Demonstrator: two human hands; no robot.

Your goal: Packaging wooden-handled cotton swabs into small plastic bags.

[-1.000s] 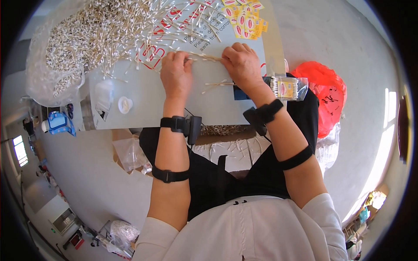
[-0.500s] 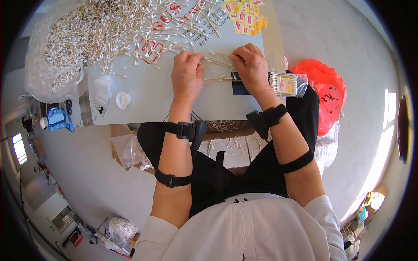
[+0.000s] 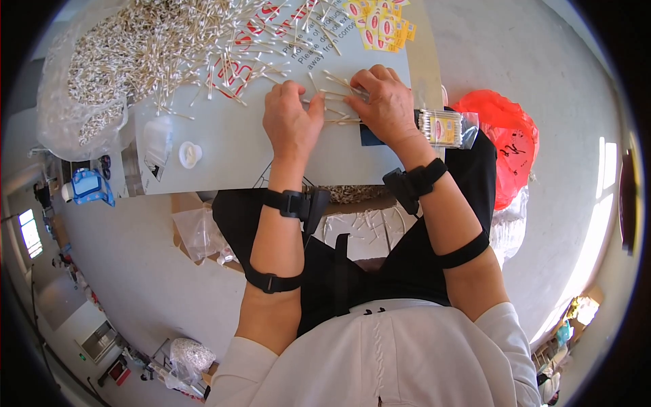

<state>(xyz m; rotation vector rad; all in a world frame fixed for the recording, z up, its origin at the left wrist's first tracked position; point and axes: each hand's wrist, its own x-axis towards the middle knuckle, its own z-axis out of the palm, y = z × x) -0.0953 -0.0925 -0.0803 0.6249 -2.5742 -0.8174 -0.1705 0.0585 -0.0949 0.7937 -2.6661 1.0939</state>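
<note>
Several loose cotton swabs (image 3: 337,93) lie between my two hands near the table's front edge. Beside their left ends, my left hand (image 3: 291,125) is open, thumb apart from the curved fingers, holding nothing visible. My right hand (image 3: 385,102) bends over the swabs' right ends, its thumb and forefinger apart and the fingertips near or touching them. Under its wrist lies a dark blue flat piece (image 3: 370,138), partly hidden. Right of that wrist is a clear bag of cotton swabs (image 3: 441,128) with a yellow label.
A big heap of swabs (image 3: 163,47) spills from a clear plastic bag (image 3: 54,112) at the far left. Yellow printed cards (image 3: 380,27) lie at the back right. A small white cup (image 3: 190,155) stands front left. A red plastic bag (image 3: 498,149) hangs right of the table.
Both hands have loosened from closed pinches, with thumbs and forefingers now apart. My right hand has shifted slightly left over the swabs, and the loose swabs between the hands lie differently.
</note>
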